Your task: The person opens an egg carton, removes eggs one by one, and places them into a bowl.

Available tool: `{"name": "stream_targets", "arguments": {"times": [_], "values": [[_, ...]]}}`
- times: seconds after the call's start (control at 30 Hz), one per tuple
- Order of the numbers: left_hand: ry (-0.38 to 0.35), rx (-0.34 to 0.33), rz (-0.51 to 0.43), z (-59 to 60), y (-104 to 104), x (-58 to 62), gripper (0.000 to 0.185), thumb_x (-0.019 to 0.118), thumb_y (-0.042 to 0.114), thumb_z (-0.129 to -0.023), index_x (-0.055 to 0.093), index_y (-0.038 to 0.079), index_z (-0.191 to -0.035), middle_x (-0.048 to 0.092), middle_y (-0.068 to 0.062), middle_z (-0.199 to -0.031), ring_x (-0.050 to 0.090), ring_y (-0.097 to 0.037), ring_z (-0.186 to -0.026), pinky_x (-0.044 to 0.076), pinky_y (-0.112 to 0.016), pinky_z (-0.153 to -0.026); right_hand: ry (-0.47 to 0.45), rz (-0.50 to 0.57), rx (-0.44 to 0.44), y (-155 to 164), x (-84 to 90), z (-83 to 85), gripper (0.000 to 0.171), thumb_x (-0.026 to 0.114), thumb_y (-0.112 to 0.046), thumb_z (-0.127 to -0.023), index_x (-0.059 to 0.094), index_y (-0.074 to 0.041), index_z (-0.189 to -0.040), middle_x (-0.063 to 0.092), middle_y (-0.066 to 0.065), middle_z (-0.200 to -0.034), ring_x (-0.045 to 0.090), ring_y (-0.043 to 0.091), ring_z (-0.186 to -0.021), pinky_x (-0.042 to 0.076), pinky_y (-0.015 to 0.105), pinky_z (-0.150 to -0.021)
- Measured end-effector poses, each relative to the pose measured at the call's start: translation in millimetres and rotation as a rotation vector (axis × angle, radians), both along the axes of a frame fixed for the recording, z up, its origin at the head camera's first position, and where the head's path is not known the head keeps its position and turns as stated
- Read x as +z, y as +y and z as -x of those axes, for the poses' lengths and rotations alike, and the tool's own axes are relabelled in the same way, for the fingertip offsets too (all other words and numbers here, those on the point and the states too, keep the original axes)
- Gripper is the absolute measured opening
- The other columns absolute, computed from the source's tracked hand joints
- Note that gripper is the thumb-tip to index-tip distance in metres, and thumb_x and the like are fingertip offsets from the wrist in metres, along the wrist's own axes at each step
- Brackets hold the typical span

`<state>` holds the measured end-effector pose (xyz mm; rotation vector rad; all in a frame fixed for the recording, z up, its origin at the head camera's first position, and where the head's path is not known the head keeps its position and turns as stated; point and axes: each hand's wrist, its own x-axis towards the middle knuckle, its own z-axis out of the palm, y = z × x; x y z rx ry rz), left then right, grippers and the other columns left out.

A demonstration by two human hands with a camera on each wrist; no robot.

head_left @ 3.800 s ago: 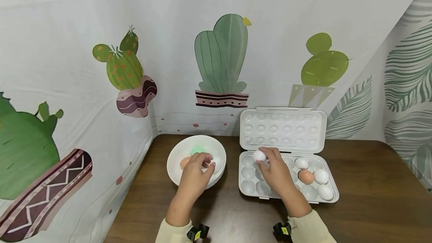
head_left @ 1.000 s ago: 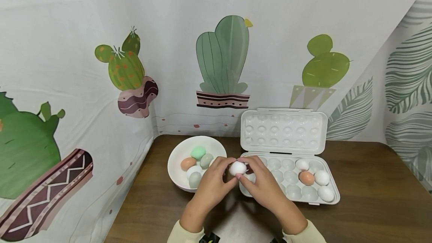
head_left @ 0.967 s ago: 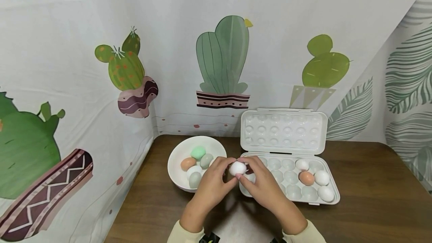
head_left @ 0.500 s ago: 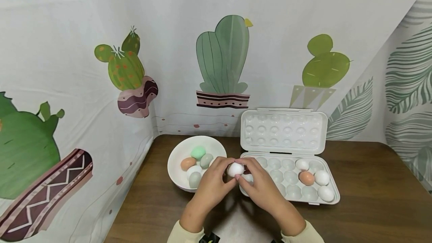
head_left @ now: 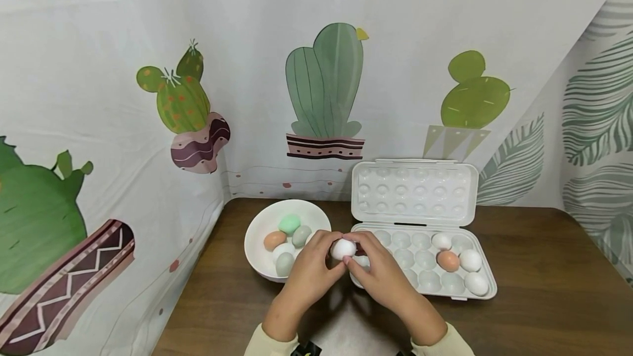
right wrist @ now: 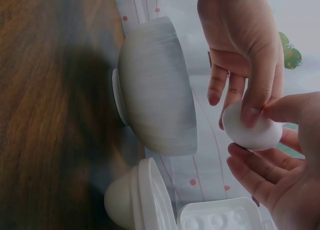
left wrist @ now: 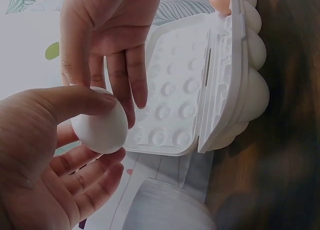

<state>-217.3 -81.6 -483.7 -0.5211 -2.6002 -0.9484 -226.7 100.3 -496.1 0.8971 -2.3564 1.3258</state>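
Both hands meet over the table between the bowl and the carton, around one white egg (head_left: 343,248). My left hand (head_left: 326,254) holds the white egg (left wrist: 100,127) with its thumb on top and fingers curled beneath. My right hand (head_left: 357,254) pinches the same white egg (right wrist: 250,127) between thumb and fingertips. The white bowl (head_left: 257,229) at the left holds several eggs: green, grey, brown and white. The open white egg carton (head_left: 487,290) at the right has several eggs at its right end. Another white egg (head_left: 364,261) shows just behind my right fingers.
The carton lid (head_left: 414,190) stands up against the cactus-print cloth backdrop (head_left: 321,81). The cloth also hangs along the left side of the brown table (head_left: 544,301). Bare tabletop lies to the right of the carton and in front of my arms.
Earlier my left hand was in the bowl and my right hand was setting a white egg in the carton. Over the last second both hands stay joined on the egg, drifting slightly left.
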Motion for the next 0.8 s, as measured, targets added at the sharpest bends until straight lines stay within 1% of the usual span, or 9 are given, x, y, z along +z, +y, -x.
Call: {"name": "stream_targets", "arguments": {"times": [0.07,0.23,0.33,0.47,0.57,0.8], "values": [[-0.001,-0.001,0.000,0.1,-0.2,-0.3,0.046,0.082,0.021,-0.081,0.065,0.018,-0.123,0.063,0.005,-0.112,0.059,-0.009,-0.089,0.052,-0.026,-0.080,-0.002,-0.002,0.002,0.0,0.1,-0.1,0.039,0.069,-0.013,-0.095,0.058,-0.013,-0.132,0.060,-0.003,-0.127,0.062,0.010,-0.109,0.057,0.030,-0.090],[0.004,-0.004,-0.003,0.8,-1.6,-0.4,0.046,0.082,0.022,-0.081,0.065,0.017,-0.123,0.063,0.004,-0.112,0.059,-0.010,-0.089,0.052,-0.025,-0.079,0.000,0.007,0.004,-0.2,-0.2,0.7,0.041,0.069,-0.012,-0.095,0.057,-0.011,-0.134,0.060,-0.002,-0.127,0.063,0.012,-0.108,0.058,0.035,-0.090],[0.004,-0.002,-0.019,1.3,-3.0,0.2,0.045,0.082,0.024,-0.081,0.065,0.017,-0.122,0.063,0.003,-0.113,0.059,-0.009,-0.090,0.053,-0.025,-0.080,-0.001,0.013,-0.002,0.0,0.0,1.0,0.041,0.069,-0.012,-0.095,0.057,-0.010,-0.134,0.061,0.000,-0.127,0.065,0.014,-0.107,0.058,0.035,-0.090],[-0.004,0.004,-0.036,1.9,-5.6,1.1,0.046,0.082,0.021,-0.080,0.064,0.015,-0.123,0.062,0.001,-0.114,0.060,-0.009,-0.092,0.054,-0.024,-0.080,-0.007,0.010,-0.012,0.6,0.5,0.8,0.042,0.068,-0.012,-0.095,0.056,-0.010,-0.135,0.061,0.001,-0.127,0.068,0.018,-0.105,0.058,0.034,-0.090],[-0.012,0.009,-0.037,2.3,-7.9,2.0,0.047,0.082,0.017,-0.080,0.063,0.013,-0.124,0.062,0.000,-0.115,0.061,-0.011,-0.094,0.055,-0.025,-0.081,-0.017,-0.001,-0.016,1.2,1.1,0.5,0.043,0.068,-0.012,-0.095,0.055,-0.013,-0.136,0.061,0.001,-0.127,0.068,0.018,-0.107,0.058,0.034,-0.091],[-0.018,0.014,-0.046,2.5,-11.2,4.7,0.048,0.080,0.015,-0.081,0.062,0.013,-0.125,0.061,-0.001,-0.117,0.061,-0.013,-0.097,0.055,-0.028,-0.081,-0.034,-0.018,-0.024,2.7,3.5,0.2,0.044,0.068,-0.013,-0.095,0.055,-0.013,-0.137,0.062,0.009,-0.128,0.067,0.017,-0.108,0.058,0.037,-0.091]]}}
